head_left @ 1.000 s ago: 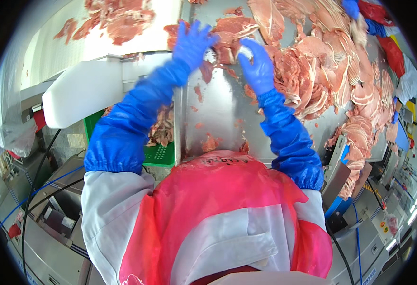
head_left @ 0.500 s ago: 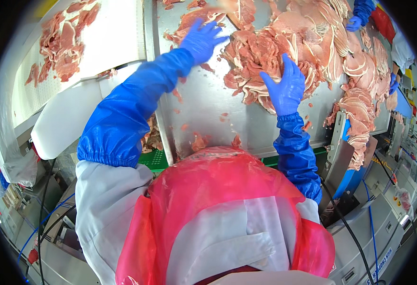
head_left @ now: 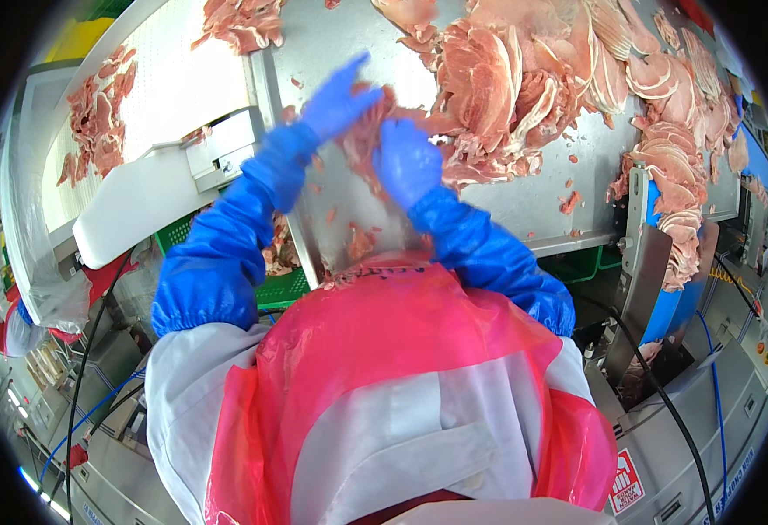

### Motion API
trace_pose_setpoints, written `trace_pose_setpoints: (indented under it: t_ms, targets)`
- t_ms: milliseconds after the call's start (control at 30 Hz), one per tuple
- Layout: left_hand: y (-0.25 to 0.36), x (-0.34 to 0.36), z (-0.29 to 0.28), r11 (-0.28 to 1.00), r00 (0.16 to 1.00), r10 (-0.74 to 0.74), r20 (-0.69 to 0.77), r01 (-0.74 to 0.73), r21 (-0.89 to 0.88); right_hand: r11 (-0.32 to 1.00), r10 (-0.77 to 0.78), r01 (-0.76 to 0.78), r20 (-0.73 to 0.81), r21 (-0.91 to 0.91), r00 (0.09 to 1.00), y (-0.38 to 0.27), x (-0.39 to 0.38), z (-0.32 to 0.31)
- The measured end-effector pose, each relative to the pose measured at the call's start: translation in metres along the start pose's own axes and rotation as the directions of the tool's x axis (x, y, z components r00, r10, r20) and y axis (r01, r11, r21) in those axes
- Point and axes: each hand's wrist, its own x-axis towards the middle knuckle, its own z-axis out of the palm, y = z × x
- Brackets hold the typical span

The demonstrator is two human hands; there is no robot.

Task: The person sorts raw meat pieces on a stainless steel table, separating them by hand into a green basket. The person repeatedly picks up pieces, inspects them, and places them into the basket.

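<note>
Pink meat between left fingers and right fingers (meat blurred).

Left hand motion-blurred, finger outlines smeared. Right hand, centre: fingertips hidden, grip on the meat can't be told. Meat piece between them blurred, edges unclear. Sliced meat pile, upper right, cut off by top edge; so is the meat clump, upper left. Green crate, left of centre, partly hidden by bench and apron.
</note>
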Motion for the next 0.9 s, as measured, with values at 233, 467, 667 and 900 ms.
trace_pose_setpoints:
  t_ms: [233, 467, 667, 900]
  targets:
    - [0.004, -0.142, 0.037, 0.892, 0.996, -0.084, -0.028, 0.088, 0.444, 0.79, -0.078, 0.162, -0.165, 0.591, 0.983, 0.068, -0.097, -0.043]
    - [0.019, -0.155, 0.026, 0.926, 0.98, -0.199, 0.015, 0.182, 0.33, -0.111, 0.565, -0.624, 0.566, 0.774, 0.601, 0.206, -0.138, -0.023]
    - [0.048, -0.086, 0.089, 0.931, 0.879, -0.345, 0.33, 0.274, 0.242, -0.116, 0.149, -0.775, 0.782, 0.621, 0.605, 0.108, -0.06, -0.03]
    - [0.118, -0.085, 0.038, 0.887, 0.949, -0.204, 0.24, 0.283, -0.365, 0.127, 0.123, -0.158, 0.142, 0.979, 0.982, 0.04, -0.029, -0.138]
